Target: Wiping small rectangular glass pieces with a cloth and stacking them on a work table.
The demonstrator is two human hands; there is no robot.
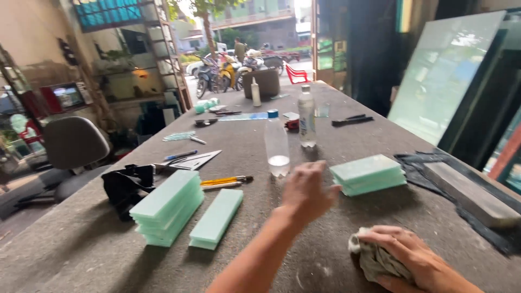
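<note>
Nearest you, your right hand (pixel 415 260) presses a crumpled grey rag (pixel 374 259) into the table (pixel 76 255), fingers curled tight around it. Your left hand (pixel 306 190), blurred, fingers loosely bent and holding nothing, reaches toward the stack of pale green glass strips (pixel 368 173) just beyond it. This looks like the wiping step; next you need a firm pinch on the top strip's edges. Farther off stands a plastic bottle (pixel 277 145).

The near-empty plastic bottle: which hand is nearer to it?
Left. The left hand reaches just below and right of the bottle; the right hand holds a rag at the table's near edge.
</note>
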